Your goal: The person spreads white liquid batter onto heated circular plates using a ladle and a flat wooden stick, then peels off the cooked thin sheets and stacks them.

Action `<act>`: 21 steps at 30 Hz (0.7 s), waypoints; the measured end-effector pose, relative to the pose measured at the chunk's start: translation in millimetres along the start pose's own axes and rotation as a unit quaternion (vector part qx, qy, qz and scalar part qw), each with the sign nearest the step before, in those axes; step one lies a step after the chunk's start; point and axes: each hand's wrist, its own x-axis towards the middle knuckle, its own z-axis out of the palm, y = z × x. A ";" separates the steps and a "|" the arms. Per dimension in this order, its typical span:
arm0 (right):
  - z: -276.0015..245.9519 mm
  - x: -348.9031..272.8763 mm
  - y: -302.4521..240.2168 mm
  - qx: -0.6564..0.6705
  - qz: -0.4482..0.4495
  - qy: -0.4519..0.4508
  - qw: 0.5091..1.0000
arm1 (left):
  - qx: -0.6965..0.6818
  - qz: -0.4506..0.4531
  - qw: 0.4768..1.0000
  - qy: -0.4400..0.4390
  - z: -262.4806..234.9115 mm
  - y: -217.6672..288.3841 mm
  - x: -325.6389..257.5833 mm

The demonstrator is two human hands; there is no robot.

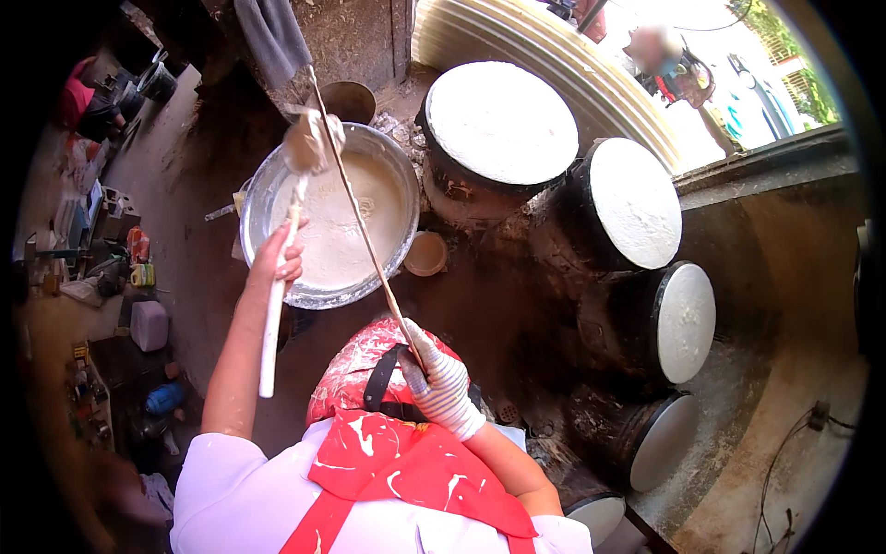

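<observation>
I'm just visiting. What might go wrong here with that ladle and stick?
Drips: the white-handled ladle in the left grip has its blurred head near the far rim of the basin, so pale liquid could fall outside.

Knocks: the thin stick in the gloved right grip appears to cross above the basin, so the two tools might bump.

Splashes: the red apron already has white spots and could get more.

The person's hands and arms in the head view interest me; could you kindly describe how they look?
The left hand is bare, without a glove. The right hand wears a whitish glove with narrow grey stripes. Both forearms are bare below short, pale lilac-white sleeves.
</observation>
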 end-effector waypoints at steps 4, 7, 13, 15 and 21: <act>13.7 13.5 -4.0 0.054 0.111 -0.003 0.992 | 0.034 -0.107 0.987 0.113 -60.5 -38.8 57.5; 9.2 24.1 -9.1 0.063 0.129 0.018 0.989 | 0.034 -0.110 0.989 0.097 -65.5 -39.5 51.5; 30.9 37.5 8.4 0.062 0.155 0.018 0.986 | 0.070 -0.093 0.982 0.151 -118.1 -60.9 47.7; 36.0 44.0 5.4 0.100 0.169 0.000 0.980 | 0.071 -0.111 0.974 0.187 -126.1 -68.8 78.6; 12.9 7.9 14.3 0.063 0.216 0.014 0.974 | -0.020 -0.071 0.995 0.065 -95.1 -45.6 13.4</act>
